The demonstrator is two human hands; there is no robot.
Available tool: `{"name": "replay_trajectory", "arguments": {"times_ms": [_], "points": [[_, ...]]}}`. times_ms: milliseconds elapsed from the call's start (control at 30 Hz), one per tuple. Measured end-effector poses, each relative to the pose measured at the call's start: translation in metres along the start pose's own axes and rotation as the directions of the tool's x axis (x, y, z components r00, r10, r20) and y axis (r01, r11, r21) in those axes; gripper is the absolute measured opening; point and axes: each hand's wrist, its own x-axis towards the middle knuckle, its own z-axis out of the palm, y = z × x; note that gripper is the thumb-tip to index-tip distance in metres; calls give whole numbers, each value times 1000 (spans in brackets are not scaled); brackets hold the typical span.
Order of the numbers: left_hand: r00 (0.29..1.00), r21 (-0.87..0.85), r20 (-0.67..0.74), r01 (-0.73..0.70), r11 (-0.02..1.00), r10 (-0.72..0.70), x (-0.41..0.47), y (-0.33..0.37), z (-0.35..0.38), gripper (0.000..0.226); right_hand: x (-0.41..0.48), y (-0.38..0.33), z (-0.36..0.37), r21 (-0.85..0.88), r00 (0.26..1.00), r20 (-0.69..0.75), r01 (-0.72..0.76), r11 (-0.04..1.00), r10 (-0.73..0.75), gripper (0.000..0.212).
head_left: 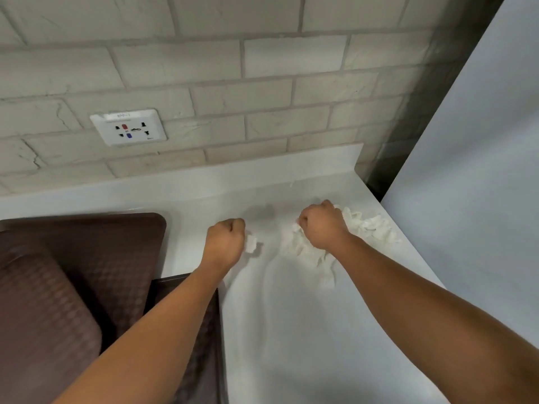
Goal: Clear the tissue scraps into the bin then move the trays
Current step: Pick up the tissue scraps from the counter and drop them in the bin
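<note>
Brick wall (262, 68): pale blocks with grey joints, filling the upper half of the view behind the table. Table (291, 330): white and smooth, with a raised back lip set against the wall; everything below is carried on it. Pale panel (481, 141): a plain upright surface standing at the table's right edge, with a dark strip between it and the wall. Trays (116, 252): brown, with a textured pattern and rounded corners, laid overlapping on the left part of the table; one is seen at the rear, one lies over it at the near left, and a further one is partly covered by the left forearm. Right hand (322, 225): placed knuckles-up on the far right of the table, its grip closed into a fist, with crumpled tissue gathered inside and under it. Left hand (226, 243): placed just right of the trays, its grip likewise curled tight, with a small piece of tissue pinched at the finger side. Tissue heap (373, 228): white crumpled pieces spread beneath and beyond the right hand, near the table's right edge. Socket plate (128, 127): white, mounted on the wall above the trays. Tissue scrap (251, 243): one small white wad, held against the left hand and resting on the table between the two hands.
</note>
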Motion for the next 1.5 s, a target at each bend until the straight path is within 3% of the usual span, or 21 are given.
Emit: {"name": "replay_trajectory", "arguments": {"times_ms": [67, 167, 300, 400, 533, 667, 833, 1000, 1133, 1233, 1333, 1500], "points": [[999, -65, -8, 35, 997, -36, -4, 2, -7, 38, -3, -7, -11, 406, 998, -60, 15, 914, 10, 22], [998, -152, 28, 60, 987, -57, -13, 9, -13, 44, -17, -22, -37, 795, 994, -96, 40, 606, 60, 19], [993, -309, 105, 83, 947, -52, -21, 13, -12, 42, -35, -36, -64, 947, 989, -57, 11, 320, 134, 26], [984, -346, 176, 92, 934, -32, -28, 15, -9, 50, -53, -39, -78, 958, 986, -38, -11, 288, 163, 41], [966, -302, 258, 93, 949, -13, -43, 25, -2, 45, -78, -30, -84, 987, 985, -52, 25, 160, 166, 41], [955, -251, 291, 11, 968, 65, -66, 41, 12, 41, -114, -10, -82, 984, 974, -53, 14, 175, 220, 41], [925, -300, 367, 16, 954, 100, -112, 73, 42, 56, -168, 27, -73, 989, 948, 3, -50, 139, 319, 40], [879, -222, 461, -21, 975, 124, -168, 99, 80, 62, -245, 69, -56, 993, 913, 116, -114, -29, 392, 32], [845, -132, 519, -75, 988, 133, -223, 116, 122, 70, -313, 110, -30, 991, 871, 105, -133, 25, 481, 37], [812, -78, 581, -13, 997, 56, -270, 120, 154, 62, -365, 135, -14, 979, 808, 58, -162, 126, 587, 47], [782, -29, 622, -27, 999, 40, -320, 113, 184, 64, -415, 153, -2, 975, 763, 22, -160, 156, 646, 48], [792, 34, 609, -69, 997, 34, -388, 94, 222, 63, -481, 177, 24, 979, 752, 14, -145, 145, 659, 46]]}}
